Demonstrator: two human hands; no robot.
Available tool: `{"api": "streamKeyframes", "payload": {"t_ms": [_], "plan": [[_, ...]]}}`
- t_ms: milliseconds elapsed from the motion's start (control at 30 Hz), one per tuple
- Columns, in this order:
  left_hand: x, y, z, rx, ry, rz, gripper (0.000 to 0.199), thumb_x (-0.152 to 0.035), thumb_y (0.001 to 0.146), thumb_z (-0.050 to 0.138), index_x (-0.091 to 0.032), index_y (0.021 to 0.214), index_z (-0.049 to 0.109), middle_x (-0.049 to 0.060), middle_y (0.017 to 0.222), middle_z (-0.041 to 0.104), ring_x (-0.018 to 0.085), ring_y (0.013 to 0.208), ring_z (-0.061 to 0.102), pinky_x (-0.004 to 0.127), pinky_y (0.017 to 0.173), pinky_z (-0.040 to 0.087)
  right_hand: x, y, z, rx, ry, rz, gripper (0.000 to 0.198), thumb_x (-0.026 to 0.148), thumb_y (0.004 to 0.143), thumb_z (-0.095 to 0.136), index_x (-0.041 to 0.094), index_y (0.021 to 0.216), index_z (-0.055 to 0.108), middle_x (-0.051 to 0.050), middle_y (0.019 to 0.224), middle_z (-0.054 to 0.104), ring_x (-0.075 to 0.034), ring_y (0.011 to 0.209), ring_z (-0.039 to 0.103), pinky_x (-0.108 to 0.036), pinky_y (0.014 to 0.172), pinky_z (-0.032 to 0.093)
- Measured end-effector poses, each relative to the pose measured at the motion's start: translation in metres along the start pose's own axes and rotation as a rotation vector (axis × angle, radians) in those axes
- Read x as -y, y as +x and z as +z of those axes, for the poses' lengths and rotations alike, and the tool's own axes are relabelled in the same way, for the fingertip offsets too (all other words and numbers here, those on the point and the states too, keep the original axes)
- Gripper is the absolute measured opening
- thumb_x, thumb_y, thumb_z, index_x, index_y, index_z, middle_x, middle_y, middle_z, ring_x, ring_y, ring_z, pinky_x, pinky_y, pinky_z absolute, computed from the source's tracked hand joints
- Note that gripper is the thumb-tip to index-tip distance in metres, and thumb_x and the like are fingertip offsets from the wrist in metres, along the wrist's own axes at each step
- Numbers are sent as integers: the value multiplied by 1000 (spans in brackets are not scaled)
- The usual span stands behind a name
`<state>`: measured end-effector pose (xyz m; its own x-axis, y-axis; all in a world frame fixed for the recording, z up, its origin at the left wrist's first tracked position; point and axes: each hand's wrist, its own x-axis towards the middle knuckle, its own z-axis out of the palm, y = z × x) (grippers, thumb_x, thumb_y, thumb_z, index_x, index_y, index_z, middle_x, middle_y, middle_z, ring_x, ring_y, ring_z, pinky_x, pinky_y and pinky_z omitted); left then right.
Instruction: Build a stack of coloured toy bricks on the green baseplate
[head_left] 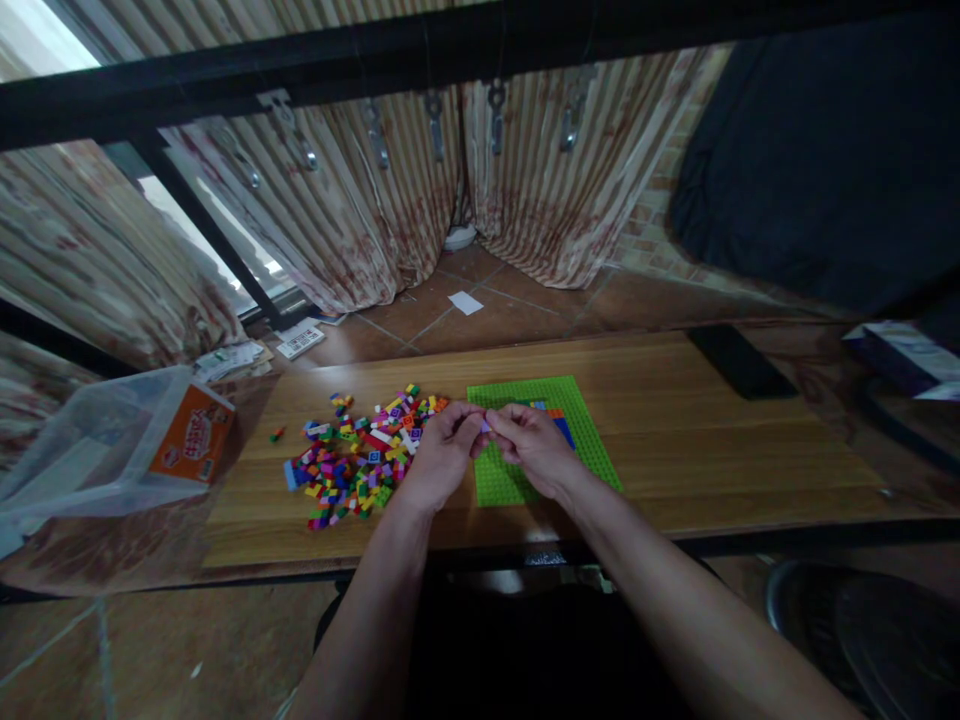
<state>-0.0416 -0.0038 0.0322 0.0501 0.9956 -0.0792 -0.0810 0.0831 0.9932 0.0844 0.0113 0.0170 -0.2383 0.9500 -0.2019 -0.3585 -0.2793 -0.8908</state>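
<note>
My left hand and my right hand meet above the left part of a green baseplate. Between their pinched fingertips is a small purple toy brick, touched from both sides. Blue bricks and an orange brick sit on the baseplate just beyond my right hand, which partly hides them. A loose pile of many-coloured toy bricks spreads over the wooden board, left of and partly behind my left hand.
The baseplate and pile lie on a long wooden board. A black phone-like slab rests at its far right. To the left stands a clear plastic bin with an orange label. A round dark stool is at lower right.
</note>
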Motion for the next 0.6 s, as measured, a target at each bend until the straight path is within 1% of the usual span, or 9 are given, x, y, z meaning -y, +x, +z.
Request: {"api": "streamKeyframes", "payload": {"t_ms": [100, 167, 233, 300, 367, 400, 433, 500, 600], "plan": [[0, 0, 1, -6, 0, 9, 17, -31, 76, 62, -14, 78, 61, -2, 62, 54, 8, 56, 46, 20, 52, 34, 0, -1, 1, -8, 27, -1, 43, 50, 56, 82, 17, 58, 53, 6, 47, 46, -4, 42, 33, -19, 38, 17], [-1, 0, 2, -32, -28, -5, 17, -31, 74, 64, -14, 75, 61, -2, 60, 53, 8, 55, 46, 20, 51, 34, 1, -2, 2, -13, 41, 9, 43, 49, 56, 83, 17, 57, 53, 6, 48, 47, -3, 42, 32, -19, 37, 17], [-3, 0, 2, -85, -108, -63, 15, -30, 71, 64, -15, 74, 61, -2, 63, 54, 8, 56, 48, 19, 52, 35, 1, -2, 3, -16, 65, 29, 43, 48, 56, 83, 17, 57, 53, 6, 51, 49, -3, 42, 31, -18, 36, 16], [-5, -1, 2, -137, -193, -151, 14, -29, 70, 62, -16, 75, 61, -2, 67, 57, 8, 56, 49, 19, 52, 37, 1, -3, 5, -16, 94, 50, 43, 47, 56, 83, 16, 58, 53, 5, 54, 51, -2, 43, 31, -18, 36, 15], [-6, -2, 2, -152, -212, -219, 18, -33, 73, 59, -16, 75, 61, -1, 68, 57, 7, 53, 47, 19, 49, 35, 2, -3, 5, -5, 112, 63, 42, 46, 58, 82, 16, 58, 54, 5, 57, 52, -2, 43, 31, -18, 36, 13], [-6, -2, 1, -142, -195, -231, 22, -37, 74, 59, -16, 75, 61, 0, 67, 57, 7, 51, 45, 18, 47, 32, 2, -3, 5, 5, 114, 66, 41, 46, 59, 82, 16, 58, 54, 4, 57, 52, -2, 42, 30, -18, 36, 13], [-6, -2, 1, -123, -164, -224, 26, -41, 75, 59, -15, 73, 60, 0, 66, 57, 6, 50, 43, 19, 46, 29, 2, -3, 5, 14, 112, 67, 41, 46, 59, 81, 16, 58, 54, 4, 57, 52, -2, 42, 30, -18, 36, 12], [-4, -3, 1, -71, -92, -166, 32, -46, 73, 65, -15, 70, 59, -1, 62, 55, 6, 48, 40, 19, 44, 25, 3, -3, 4, 16, 101, 66, 41, 46, 60, 81, 16, 57, 53, 4, 56, 51, -2, 42, 29, -18, 36, 12], [-1, -2, 2, -27, -30, -70, 30, -42, 70, 71, -14, 67, 58, -3, 58, 52, 5, 48, 36, 20, 46, 25, 4, -3, 3, -6, 84, 64, 42, 48, 59, 82, 17, 58, 53, 5, 55, 50, -2, 43, 31, -19, 36, 13]]}}
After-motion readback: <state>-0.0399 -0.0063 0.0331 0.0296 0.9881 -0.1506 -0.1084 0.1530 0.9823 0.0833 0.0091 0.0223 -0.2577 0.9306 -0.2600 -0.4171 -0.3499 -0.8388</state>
